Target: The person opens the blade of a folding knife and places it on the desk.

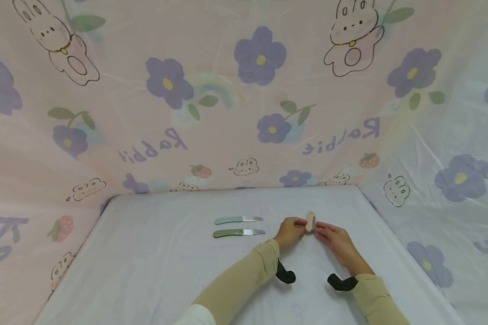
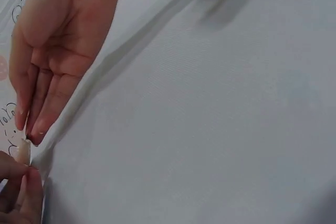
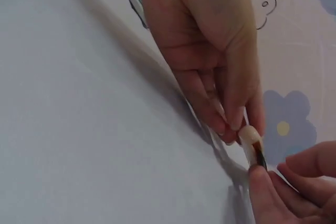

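Note:
A small folding knife (image 1: 310,222) with a beige-pink handle stands nearly lengthwise between both hands; a dark grey strip shows along its right side. From the left, my left hand (image 1: 290,232) pinches the handle between thumb and fingers. My right hand (image 1: 338,241) has its fingertips on the other side, at the dark strip. In the right wrist view the left hand (image 3: 207,51) comes from above, and the right thumb (image 3: 262,192) presses by the dark slot of the knife (image 3: 252,142). The left wrist view shows the right hand's fingertips at the handle's end.
To the left lie two opened knives side by side, blades pointing right: one with a mint handle (image 1: 228,220), one with an olive handle (image 1: 228,233). A white cloth (image 1: 154,262) covers the table. Printed fabric walls (image 1: 223,144) with rabbits and flowers enclose its back and sides.

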`<state>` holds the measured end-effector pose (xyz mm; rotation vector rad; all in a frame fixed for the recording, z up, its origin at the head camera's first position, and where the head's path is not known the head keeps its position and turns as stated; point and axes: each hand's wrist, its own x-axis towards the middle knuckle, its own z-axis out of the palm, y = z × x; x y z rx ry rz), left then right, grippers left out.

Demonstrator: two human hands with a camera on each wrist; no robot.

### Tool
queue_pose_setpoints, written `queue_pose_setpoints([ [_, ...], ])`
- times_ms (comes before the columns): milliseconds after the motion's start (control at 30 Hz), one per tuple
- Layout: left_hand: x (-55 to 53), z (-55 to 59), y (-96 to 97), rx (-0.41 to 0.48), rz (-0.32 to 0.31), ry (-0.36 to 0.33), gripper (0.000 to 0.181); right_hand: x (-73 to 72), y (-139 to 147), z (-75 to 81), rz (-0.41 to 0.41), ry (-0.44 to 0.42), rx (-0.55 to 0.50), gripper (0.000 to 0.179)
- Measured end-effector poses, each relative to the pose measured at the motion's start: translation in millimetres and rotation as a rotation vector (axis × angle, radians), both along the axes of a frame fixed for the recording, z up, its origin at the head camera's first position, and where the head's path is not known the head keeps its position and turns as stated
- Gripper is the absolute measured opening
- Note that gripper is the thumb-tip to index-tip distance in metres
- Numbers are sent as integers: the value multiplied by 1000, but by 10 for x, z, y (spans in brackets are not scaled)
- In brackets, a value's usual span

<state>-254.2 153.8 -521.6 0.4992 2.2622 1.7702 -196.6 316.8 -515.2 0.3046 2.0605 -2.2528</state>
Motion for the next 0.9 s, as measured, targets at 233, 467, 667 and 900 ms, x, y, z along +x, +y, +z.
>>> queue_pose_setpoints([
  [233, 8, -56, 13, 10, 3, 115, 24, 0, -109, 2, -104, 56, 384, 39],
  [467, 25, -40, 22, 30, 50, 211, 19, 15, -207, 40, -200, 176, 478, 30],
  [667, 76, 64, -39, 5, 46, 330, 19, 24, -220, 62, -221, 251, 480, 29],
  [900, 106, 159, -154, -4, -13, 448, 19, 40, -194, 77, -184, 337, 452, 30],
])
